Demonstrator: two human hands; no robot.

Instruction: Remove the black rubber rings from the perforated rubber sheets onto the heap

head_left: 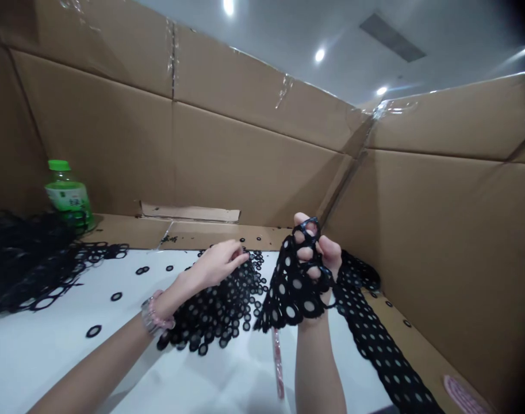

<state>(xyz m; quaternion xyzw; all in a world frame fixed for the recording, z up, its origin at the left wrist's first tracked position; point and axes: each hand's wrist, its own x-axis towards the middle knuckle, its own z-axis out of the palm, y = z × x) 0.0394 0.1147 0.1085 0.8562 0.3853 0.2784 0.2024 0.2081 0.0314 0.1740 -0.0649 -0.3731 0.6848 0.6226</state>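
Observation:
My right hand (326, 253) is raised, gripping a black holed strip (288, 282). Its fingertips show through the round holes, and the strip's lower end hangs spread out. A long stretch of similar black strip (383, 351) lies behind my right wrist and runs to the lower right edge. My left hand (221, 261) is over a heap of small black rings (219, 307). Its fingers are curled in with the thumb pointing right; I cannot see whether they pinch anything. Beaded bracelets (156, 313) circle my left wrist.
Cardboard walls (245, 155) enclose the white work surface (38, 368). At the left stand a green-capped bottle (70, 195) and a tangle of black netting (20, 264). A pink wrapped stick (278, 365) lies between my arms. Loose rings (116, 296) are scattered on the left.

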